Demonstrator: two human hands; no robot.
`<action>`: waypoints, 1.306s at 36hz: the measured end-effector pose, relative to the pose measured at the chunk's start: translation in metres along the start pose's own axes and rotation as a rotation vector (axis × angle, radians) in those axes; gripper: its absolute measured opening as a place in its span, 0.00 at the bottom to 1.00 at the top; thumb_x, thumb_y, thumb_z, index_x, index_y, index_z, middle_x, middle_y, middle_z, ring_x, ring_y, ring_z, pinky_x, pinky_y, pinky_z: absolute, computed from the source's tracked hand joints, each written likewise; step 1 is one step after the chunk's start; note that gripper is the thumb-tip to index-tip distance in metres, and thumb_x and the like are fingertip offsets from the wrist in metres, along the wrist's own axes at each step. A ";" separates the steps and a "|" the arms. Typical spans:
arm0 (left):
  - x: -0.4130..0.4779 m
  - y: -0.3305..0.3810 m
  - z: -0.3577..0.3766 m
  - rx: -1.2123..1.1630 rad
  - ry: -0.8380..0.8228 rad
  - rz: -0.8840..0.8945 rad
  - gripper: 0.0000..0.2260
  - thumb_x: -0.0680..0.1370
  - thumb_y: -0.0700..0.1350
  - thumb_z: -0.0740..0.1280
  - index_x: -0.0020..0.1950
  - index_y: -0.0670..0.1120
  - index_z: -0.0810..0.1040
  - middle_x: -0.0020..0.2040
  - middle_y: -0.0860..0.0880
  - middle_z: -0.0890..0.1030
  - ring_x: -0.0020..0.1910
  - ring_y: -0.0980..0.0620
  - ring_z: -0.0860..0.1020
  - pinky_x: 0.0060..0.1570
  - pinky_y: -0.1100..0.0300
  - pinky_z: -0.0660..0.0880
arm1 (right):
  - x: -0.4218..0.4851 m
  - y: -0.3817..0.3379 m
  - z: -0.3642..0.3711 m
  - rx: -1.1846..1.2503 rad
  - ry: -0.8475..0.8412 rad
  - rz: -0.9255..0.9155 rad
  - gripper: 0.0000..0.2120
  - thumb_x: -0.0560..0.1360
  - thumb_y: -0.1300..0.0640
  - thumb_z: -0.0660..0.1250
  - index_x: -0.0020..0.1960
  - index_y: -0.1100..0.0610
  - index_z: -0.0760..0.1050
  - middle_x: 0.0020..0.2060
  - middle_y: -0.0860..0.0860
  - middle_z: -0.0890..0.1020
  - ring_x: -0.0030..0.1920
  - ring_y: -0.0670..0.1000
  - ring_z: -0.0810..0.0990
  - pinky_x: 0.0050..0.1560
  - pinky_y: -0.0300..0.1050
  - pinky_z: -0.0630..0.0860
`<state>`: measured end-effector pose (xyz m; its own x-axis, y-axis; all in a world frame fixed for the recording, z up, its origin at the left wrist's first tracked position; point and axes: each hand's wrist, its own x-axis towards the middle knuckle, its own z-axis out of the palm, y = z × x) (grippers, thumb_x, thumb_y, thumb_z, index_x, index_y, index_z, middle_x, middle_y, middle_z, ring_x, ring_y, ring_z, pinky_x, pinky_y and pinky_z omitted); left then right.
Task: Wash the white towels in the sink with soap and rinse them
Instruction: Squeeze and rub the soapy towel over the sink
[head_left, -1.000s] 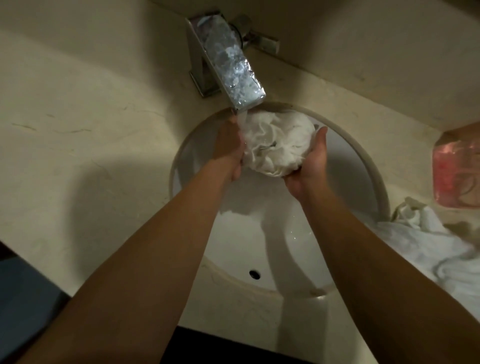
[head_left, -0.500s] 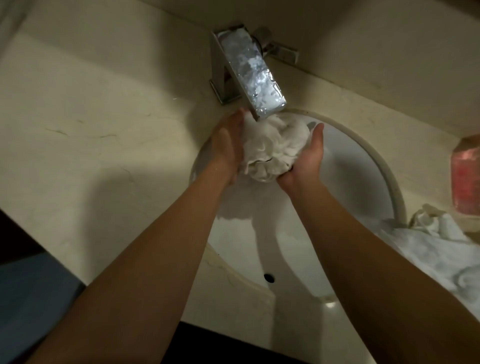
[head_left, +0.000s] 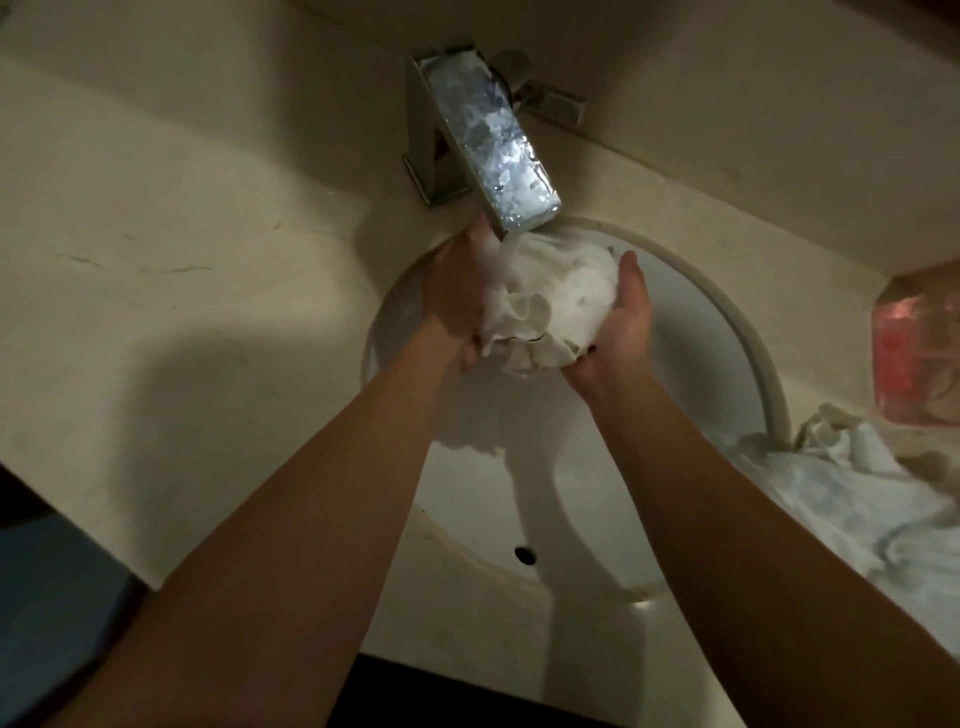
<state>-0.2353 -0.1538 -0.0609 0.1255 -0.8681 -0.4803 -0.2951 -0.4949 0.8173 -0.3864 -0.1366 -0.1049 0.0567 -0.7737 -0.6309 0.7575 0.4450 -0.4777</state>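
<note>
Currently, both hands cup a bunched white towel (head_left: 550, 306) between them at centre frame, above the sink (head_left: 737, 332) and under the faucet (head_left: 483, 140) stream. Left hand (head_left: 457, 296) presses its left side; right hand (head_left: 618, 332) cradles the right, fingers curled around it. More white towels (head_left: 841, 493) lie on the table (head_left: 182, 260) at right, below a pink soap bottle (head_left: 919, 343).
</note>
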 end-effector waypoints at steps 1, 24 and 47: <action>0.004 0.000 -0.002 0.083 -0.016 0.025 0.21 0.87 0.51 0.62 0.73 0.37 0.73 0.71 0.36 0.78 0.71 0.39 0.76 0.67 0.55 0.67 | -0.002 0.001 0.002 -0.011 0.039 -0.040 0.38 0.75 0.39 0.74 0.77 0.61 0.73 0.71 0.64 0.79 0.70 0.67 0.79 0.76 0.66 0.70; -0.029 -0.018 -0.015 -0.509 0.337 -0.139 0.20 0.77 0.65 0.72 0.52 0.49 0.86 0.44 0.52 0.88 0.44 0.59 0.86 0.53 0.55 0.81 | -0.023 0.010 0.038 -0.234 0.178 0.028 0.18 0.83 0.46 0.70 0.63 0.61 0.81 0.53 0.59 0.89 0.52 0.60 0.89 0.60 0.58 0.83; -0.005 0.000 0.006 -0.914 0.033 -0.247 0.15 0.77 0.51 0.71 0.51 0.40 0.76 0.49 0.39 0.78 0.49 0.45 0.81 0.51 0.57 0.79 | -0.032 -0.021 0.031 -0.058 0.048 -0.044 0.35 0.75 0.37 0.74 0.73 0.60 0.78 0.67 0.61 0.82 0.66 0.64 0.82 0.71 0.65 0.75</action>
<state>-0.2411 -0.1489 -0.0605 0.1161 -0.7283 -0.6753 0.5983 -0.4915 0.6329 -0.3844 -0.1354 -0.0556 -0.0084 -0.7710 -0.6368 0.7195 0.4376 -0.5393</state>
